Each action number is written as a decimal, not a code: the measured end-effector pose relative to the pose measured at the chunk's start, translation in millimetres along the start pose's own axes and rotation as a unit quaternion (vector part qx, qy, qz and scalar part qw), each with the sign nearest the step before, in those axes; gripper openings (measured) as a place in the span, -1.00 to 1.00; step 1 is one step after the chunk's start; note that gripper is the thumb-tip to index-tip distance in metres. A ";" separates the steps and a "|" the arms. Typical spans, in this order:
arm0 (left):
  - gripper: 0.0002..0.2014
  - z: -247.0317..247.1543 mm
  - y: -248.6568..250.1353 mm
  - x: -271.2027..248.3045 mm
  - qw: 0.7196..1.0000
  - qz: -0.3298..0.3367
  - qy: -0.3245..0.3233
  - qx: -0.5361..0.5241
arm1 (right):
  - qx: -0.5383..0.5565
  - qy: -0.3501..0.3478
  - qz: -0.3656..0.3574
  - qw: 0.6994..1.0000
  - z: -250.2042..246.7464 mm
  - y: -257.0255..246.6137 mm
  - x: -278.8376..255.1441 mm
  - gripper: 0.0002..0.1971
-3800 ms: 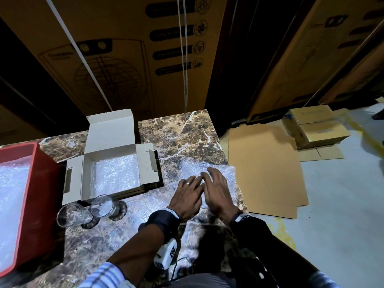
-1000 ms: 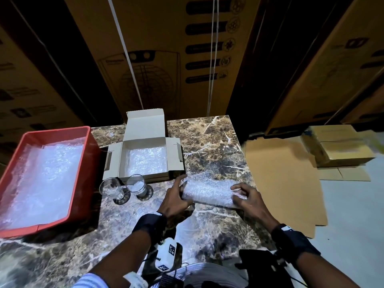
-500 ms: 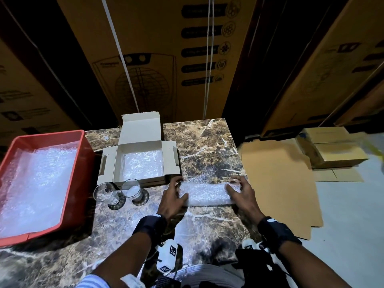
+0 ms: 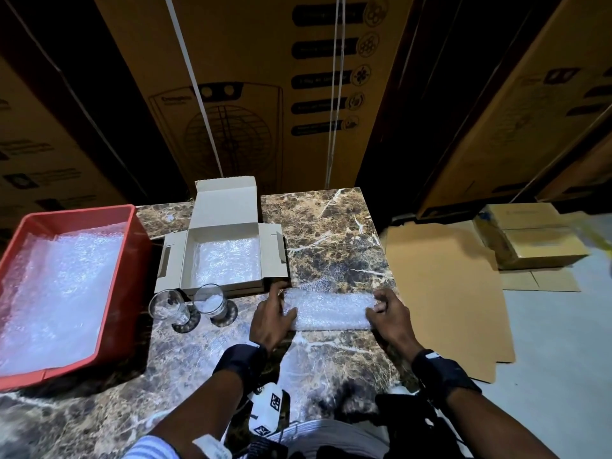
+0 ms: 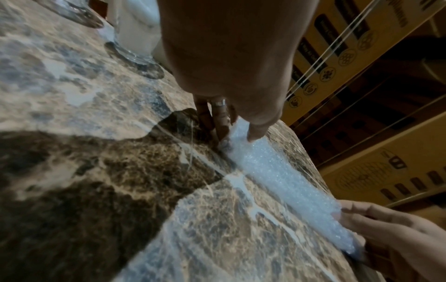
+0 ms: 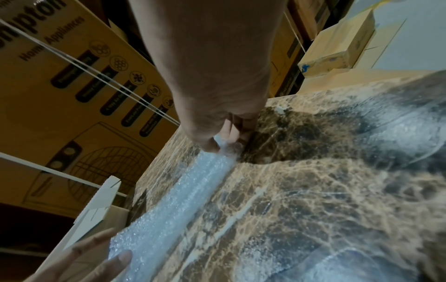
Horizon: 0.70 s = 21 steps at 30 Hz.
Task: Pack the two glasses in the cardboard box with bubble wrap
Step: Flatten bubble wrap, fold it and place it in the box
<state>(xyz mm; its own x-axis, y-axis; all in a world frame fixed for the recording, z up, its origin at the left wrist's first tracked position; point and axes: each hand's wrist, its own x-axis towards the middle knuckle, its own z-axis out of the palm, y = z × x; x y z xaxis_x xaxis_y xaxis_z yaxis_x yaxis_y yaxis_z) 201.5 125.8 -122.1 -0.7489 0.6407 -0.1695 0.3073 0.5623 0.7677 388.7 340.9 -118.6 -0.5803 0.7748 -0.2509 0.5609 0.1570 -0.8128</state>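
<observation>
The step in hand looks like folding a bubble wrap strip [image 4: 329, 309] into padding on the marble worktop [image 4: 331, 233]. The left hand [image 4: 270, 321] pinches one end between thumb and fingers [image 5: 218, 122]; the right hand [image 4: 392, 318] pinches the other. Beyond the left fingers sits the open cardboard box [image 4: 225, 256], lined with bubble wrap; the two glasses [image 4: 192, 304] stand empty just outside them. Next, probably, the strip goes to a glass or into the box, calling for a firm pinch so the fold keeps.

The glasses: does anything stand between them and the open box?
Nothing visible does. Both glasses stand on the table right in front of the box, which is open and holds only bubble wrap.
</observation>
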 end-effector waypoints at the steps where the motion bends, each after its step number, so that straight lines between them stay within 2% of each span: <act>1: -0.42 -0.4 -0.6 -0.2 1.000 0.007 -0.002 0.018 | -0.017 0.007 -0.001 1.000 1.1 1.2 0.4 -0.71; 4: -0.45 0.4 -0.1 -2.9 0.996 0.029 -0.008 0.081 | -0.117 0.022 -0.029 0.992 5.4 5.2 2.3 -0.67; 6: -0.53 1.4 3.1 -4.6 0.987 0.059 -0.001 0.148 | -0.201 0.028 -0.060 0.977 8.0 4.8 0.5 -0.62; 8: -0.59 3.2 7.8 -5.2 0.971 0.100 0.012 0.217 | -0.251 0.043 -0.070 0.965 9.4 0.1 -2.2 -0.56; 11: -0.64 10.7 15.3 -4.7 0.948 0.183 0.002 0.262 | -0.275 0.060 -0.106 0.954 13.6 -9.3 -1.7 -0.47; 14: -0.54 21.5 18.5 -4.8 0.928 0.234 -0.061 0.283 | -0.272 0.002 -0.166 0.948 26.5 -18.2 -0.8 -0.63; 16: -0.46 28.5 15.3 -6.3 0.917 0.240 -0.113 0.299 | -0.277 -0.053 -0.232 0.931 37.5 -21.0 -5.8 -0.73; 19: -0.44 34.5 5.9 -9.0 0.914 0.228 -0.150 0.299 | -0.311 -0.115 -0.326 0.886 50.4 -13.7 -11.5 -0.67; 21: -0.42 35.2 0.2 -8.3 0.911 0.230 -0.162 0.303 | -0.330 -0.132 -0.331 0.874 53.6 -3.3 -12.0 -0.60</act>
<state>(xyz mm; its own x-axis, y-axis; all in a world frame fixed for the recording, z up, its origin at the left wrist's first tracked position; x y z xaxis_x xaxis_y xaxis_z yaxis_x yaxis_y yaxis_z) 228.5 139.0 -142.3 -0.2778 0.9463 -0.1653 0.8857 0.3190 0.3373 362.2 298.2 -141.1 -0.9740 0.2253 -0.0231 0.2178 0.9041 -0.3678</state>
